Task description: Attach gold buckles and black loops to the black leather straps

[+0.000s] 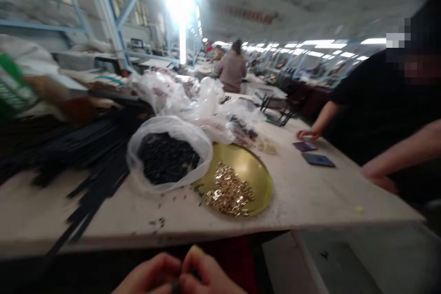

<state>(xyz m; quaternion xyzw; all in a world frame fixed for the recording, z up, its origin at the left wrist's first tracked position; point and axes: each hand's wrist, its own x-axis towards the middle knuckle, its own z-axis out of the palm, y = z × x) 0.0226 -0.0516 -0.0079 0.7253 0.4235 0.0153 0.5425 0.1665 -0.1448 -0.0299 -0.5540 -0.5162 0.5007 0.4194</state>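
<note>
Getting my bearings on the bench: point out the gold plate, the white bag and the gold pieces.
Gold plate (pixel 255 165), head view: bare inner surface, upper right.
White bag (pixel 165 124), head view: its back rim.
Gold pieces (pixel 231 193), head view: middle of the pile.

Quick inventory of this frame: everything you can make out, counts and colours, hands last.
Table: one, pale, centre
Plastic bag: one, whitish, open, left of tray
Black pieces: many, black, in that bag, a few loose on table
Tray: one, round, gold, right of bag
Metal-looking pieces: many, gold, in tray
Strips: many, dark, table's left
Clear bags: several, whitish, behind tray
Flat devices: two, dark, table's right
Yellow scrap: one, near right corner
Co-worker: one, dark top, right
Beams: several, light blue, upper left
Ceiling lights: many, white, above
Small item: dark, between fingertips, unclear
Left hand: one, bottom centre
Right hand: one, beside left
</note>
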